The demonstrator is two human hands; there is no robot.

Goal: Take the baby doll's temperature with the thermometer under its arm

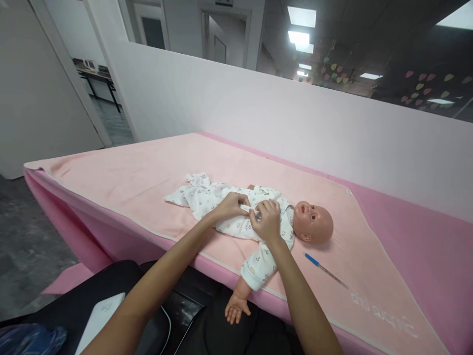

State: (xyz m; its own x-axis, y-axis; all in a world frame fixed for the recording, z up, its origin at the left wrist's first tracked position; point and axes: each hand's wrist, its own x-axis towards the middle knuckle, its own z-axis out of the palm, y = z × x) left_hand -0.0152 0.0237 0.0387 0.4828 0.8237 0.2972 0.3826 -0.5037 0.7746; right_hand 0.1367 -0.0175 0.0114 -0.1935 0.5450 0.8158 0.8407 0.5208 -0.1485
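Observation:
A baby doll lies on its back on the pink-covered table, head to the right. It wears a white patterned romper whose legs lie flat to the left. Over the doll's belly, my left hand pinches the romper's front edge between thumb and fingers. My right hand is closed on the same front opening, close to the chest. Between both hands the cloth is drawn up in a small fold. One doll arm hangs past the table's near edge. Any fastener under my fingertips is too small to make out.
A pen with a blue cap lies right of the doll, below its head. The peach blanket covers the pink tablecloth. Behind stands a white partition. A black chair with a white object is at lower left.

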